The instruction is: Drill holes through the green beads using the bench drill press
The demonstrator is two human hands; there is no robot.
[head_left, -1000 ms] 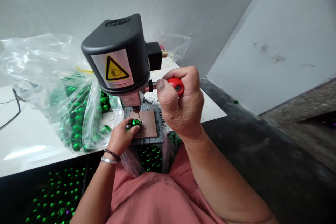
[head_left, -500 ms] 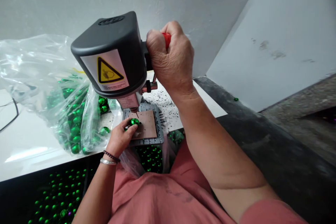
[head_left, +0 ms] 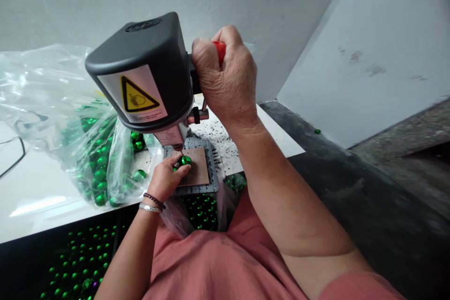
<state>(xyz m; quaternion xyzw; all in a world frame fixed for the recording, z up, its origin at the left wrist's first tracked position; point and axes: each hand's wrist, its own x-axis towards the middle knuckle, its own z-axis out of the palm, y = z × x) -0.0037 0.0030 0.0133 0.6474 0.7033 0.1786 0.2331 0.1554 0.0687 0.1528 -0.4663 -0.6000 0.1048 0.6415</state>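
Note:
My right hand (head_left: pixel 227 77) is wrapped round the red-tipped handle (head_left: pixel 220 51) of a black bench drill press (head_left: pixel 140 75). Below the drill head, my left hand (head_left: pixel 168 176) grips a shiny green ball (head_left: pixel 185 161) between thumb and fingers. The ball sits over a brown square board (head_left: pixel 198 168) on the grey drill base (head_left: pixel 213 183). The drill's thin bit comes down right at the ball's top; whether it has entered the ball I cannot tell. Another bit of green shows beside my left fingers.
A clear plastic bag (head_left: pixel 52 98) of green balls lies on the white table (head_left: pixel 42 201) at left, with a loose green ball (head_left: pixel 139 175) near its mouth. Dark shavings litter the table right of the drill. More green balls (head_left: pixel 200 211) lie below the table edge.
My left hand has shifted slightly right and up, bringing the green ball under the drill bit. My right hand keeps its hold on the handle.

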